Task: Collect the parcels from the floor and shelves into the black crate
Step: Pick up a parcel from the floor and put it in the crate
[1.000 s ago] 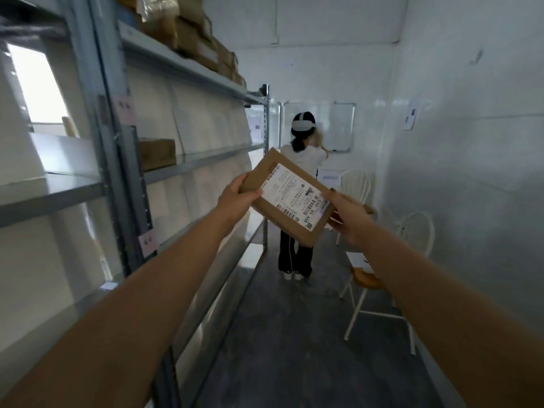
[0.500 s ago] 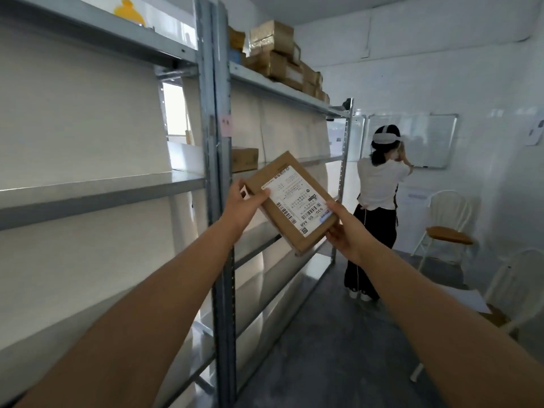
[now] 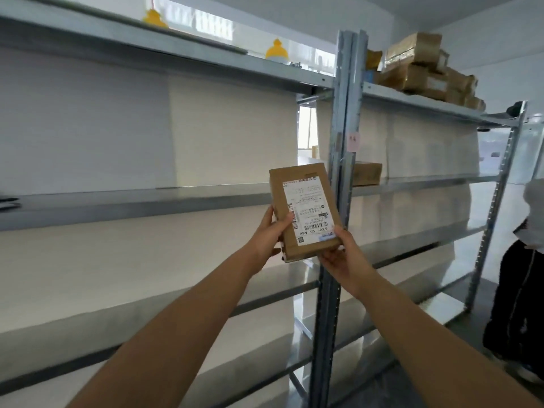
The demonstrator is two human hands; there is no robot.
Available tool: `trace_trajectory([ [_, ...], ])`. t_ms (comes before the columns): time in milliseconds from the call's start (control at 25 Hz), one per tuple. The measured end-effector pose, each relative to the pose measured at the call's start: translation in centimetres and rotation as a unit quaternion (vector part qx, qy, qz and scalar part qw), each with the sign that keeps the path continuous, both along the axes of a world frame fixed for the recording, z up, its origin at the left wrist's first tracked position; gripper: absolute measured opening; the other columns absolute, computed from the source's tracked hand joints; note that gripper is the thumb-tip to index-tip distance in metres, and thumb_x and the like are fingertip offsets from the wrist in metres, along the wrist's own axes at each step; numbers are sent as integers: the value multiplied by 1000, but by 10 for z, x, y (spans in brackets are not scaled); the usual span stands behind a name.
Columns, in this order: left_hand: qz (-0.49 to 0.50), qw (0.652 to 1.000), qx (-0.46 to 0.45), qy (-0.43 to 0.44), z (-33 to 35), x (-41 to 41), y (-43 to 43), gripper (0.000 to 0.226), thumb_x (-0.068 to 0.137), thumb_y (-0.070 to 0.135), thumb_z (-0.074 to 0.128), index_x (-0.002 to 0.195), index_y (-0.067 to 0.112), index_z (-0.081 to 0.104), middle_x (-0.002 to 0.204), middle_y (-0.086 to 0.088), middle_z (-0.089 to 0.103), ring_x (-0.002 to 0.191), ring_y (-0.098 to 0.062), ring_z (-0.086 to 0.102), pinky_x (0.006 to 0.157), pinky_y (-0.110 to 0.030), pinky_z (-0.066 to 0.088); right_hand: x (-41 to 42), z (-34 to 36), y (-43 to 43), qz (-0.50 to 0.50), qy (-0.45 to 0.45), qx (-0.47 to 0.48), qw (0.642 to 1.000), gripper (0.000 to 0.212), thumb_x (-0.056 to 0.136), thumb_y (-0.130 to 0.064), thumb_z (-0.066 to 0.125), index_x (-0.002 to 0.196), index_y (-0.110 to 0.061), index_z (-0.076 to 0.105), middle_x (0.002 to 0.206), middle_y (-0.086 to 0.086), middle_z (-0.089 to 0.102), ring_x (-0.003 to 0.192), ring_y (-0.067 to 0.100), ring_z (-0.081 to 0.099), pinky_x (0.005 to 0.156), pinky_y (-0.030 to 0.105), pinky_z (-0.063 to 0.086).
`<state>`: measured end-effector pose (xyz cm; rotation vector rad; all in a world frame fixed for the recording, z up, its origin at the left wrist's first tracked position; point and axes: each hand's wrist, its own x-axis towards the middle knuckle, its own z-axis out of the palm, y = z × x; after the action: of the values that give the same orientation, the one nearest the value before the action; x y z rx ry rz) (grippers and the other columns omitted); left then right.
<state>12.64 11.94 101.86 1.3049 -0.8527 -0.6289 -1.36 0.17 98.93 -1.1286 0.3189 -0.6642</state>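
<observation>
1. Parcel [image 3: 304,207], a flat brown carton with a white shipping label, is up in the air in both hands. It hangs in front of the middle shelf's [image 3: 132,203] front edge, overlapping the steel upright [image 3: 338,128] in the view. It looks clear of both.
2. The left hand [image 3: 269,237] grips the lower left edge, thumb across the label side and fingers behind. The right hand [image 3: 341,254] cups the lower right corner from beneath. Both are closed round this one carton and carry nothing else.
3. It stands nearly upright with the label toward the camera, probably so the label can be checked before carrying.
4. A small carton [image 3: 366,173] sits at the left end of the right bay's middle shelf, just past the upright. Stacked cartons [image 3: 424,69] crowd the top shelf's front edge there. I judge these are yet to be gathered.
5. The black crate is not in view, so the carton must be carried to it.
6. The upright is the likeliest thing to clip, so drawing the carton back toward the body looks safest. Another person [image 3: 524,290] stands at the right, narrowing the aisle.
</observation>
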Motion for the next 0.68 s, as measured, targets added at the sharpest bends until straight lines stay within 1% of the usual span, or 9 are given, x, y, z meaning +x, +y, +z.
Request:
trace_trajectory([
  [160,76,997,-16,-3,10,48,73,52,92,38,52,140,36,32,121,-1,63,110,-25,60,98,-50,46,64,9,45,59,88,-83,991,38,86,-49,54,116,-27,54,126,7,54,119,26,48,99,40,38],
  [240,118,993,-13,-12,14,76,113,53,92,40,52,140,38,32,122,0,63,109,-24,60,96,-46,48,102,16,74,102,102,-116,983,38,86,-53,51,116,-30,51,130,4,51,122,24,44,104,43,31],
  [280,133,991,-10,-13,17,89,132,55,91,41,52,142,38,30,124,0,62,110,-23,60,95,-45,48,121,20,89,121,98,-126,980,34,87,-53,50,114,-32,52,129,2,52,122,23,45,105,43,29],
  [320,149,989,-6,-15,19,100,152,58,91,42,53,143,39,28,126,1,61,111,-22,60,93,-43,49,140,23,104,142,88,-130,977,29,88,-51,49,110,-33,55,127,1,56,120,22,48,104,42,31],
  [360,171,985,-3,-21,21,114,176,59,90,43,53,143,40,27,128,2,60,111,-19,60,89,-40,50,161,27,124,166,74,-127,975,26,88,-49,50,108,-34,57,124,0,61,116,20,53,100,39,36],
  [440,213,977,-2,-30,24,139,226,58,90,44,53,142,41,28,128,4,60,110,-16,60,82,-34,51,203,32,167,211,51,-127,968,24,89,-47,51,107,-35,62,117,-4,68,109,16,60,87,32,45],
  [480,234,972,-3,-32,23,150,252,58,90,44,53,142,41,29,128,4,60,110,-16,60,82,-34,51,222,33,190,232,42,-131,963,25,88,-47,51,108,-36,63,114,-6,70,108,15,62,85,31,47],
  [600,292,956,4,-36,16,178,326,56,90,42,54,141,38,33,127,2,61,112,-20,60,91,-42,50,270,27,258,283,29,-144,948,27,88,-47,52,111,-35,62,108,-7,72,104,16,63,87,34,50],
  [680,316,948,13,-37,12,190,372,54,90,39,55,140,33,38,122,-2,65,108,-23,63,93,-45,51,297,24,298,314,18,-147,938,27,88,-48,52,110,-35,61,103,-6,73,99,17,65,82,33,54],
])
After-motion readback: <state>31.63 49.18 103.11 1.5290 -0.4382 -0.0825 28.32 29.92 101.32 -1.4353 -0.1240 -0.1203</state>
